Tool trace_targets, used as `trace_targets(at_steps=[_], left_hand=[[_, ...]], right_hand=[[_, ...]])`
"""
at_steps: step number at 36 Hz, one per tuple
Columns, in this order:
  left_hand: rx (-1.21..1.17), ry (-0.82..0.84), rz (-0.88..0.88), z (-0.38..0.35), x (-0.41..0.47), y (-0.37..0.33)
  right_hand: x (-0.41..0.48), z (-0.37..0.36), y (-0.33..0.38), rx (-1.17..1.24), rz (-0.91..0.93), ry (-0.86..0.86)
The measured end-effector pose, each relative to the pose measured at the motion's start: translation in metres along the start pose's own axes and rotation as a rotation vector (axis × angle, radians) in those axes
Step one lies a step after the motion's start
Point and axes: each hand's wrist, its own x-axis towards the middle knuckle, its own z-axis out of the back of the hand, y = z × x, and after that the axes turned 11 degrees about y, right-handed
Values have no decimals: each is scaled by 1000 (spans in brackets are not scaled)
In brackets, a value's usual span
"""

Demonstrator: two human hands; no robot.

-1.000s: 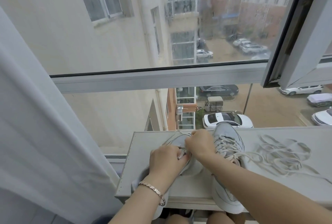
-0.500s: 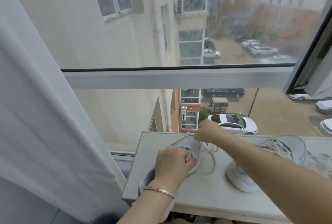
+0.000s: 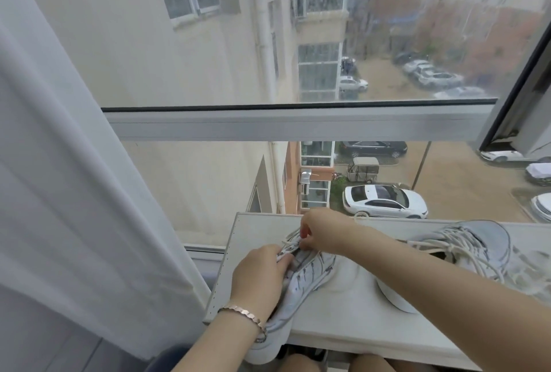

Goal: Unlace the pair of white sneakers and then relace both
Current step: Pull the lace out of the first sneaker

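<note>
Near white sneaker (image 3: 310,270), mesh fabric with dark streak marks on the side: marks too blurred to read as a brand. It lies on the left part of the pale grey-white laminate tabletop (image 3: 351,315), toe away from the person, heel hanging over the near edge.

Left hand (image 3: 259,279), rose-gold link bracelet (image 3: 243,313) on the wrist, has its fingers curled round the sneaker's upper at the tongue and grips it. Right hand (image 3: 325,234) reaches across from the right; fingertips pinch the white flat shoelace (image 3: 290,243) at the eyelets towards the toe. A small loop of lace shows just behind the right hand at the far edge.

Second white sneaker (image 3: 471,249) sits on the right of the tabletop, well apart from the first, tilted, thick white sole towards the person, lace threaded and loose across the top. The right forearm crosses in front of it. Lettering on it cannot be made out. More pale lace at the far right, blurred.

Edges: the tabletop's left edge has a row of small holes and stands just beside the white fabric curtain (image 3: 74,163). Its far edge runs along the glass below the grey-white window frame bar (image 3: 298,122). Bare surface between the two sneakers. Outside, below, a white parked car (image 3: 384,201); its plate is too small to read.
</note>
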Motion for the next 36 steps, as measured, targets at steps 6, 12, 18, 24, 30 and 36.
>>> trace_targets(at_steps=[6,12,18,24,30,36], left_hand=[[36,-29,-62,-6,-3,4],[2,-31,-121,-11,-6,4],[-19,-16,-155,-11,-6,4],[-18,0,-136,-12,-6,2],[27,13,-144,-11,-6,3],[60,10,-149,-12,-7,4]], right_hand=[[-8,2,-6,-5,-57,176],[-16,-16,-17,155,-114,37],[-14,-33,-36,498,-240,-373],[-16,-22,-28,446,-16,-173],[-26,-18,-15,-43,107,-73],[-30,-21,-27,-54,83,-111]])
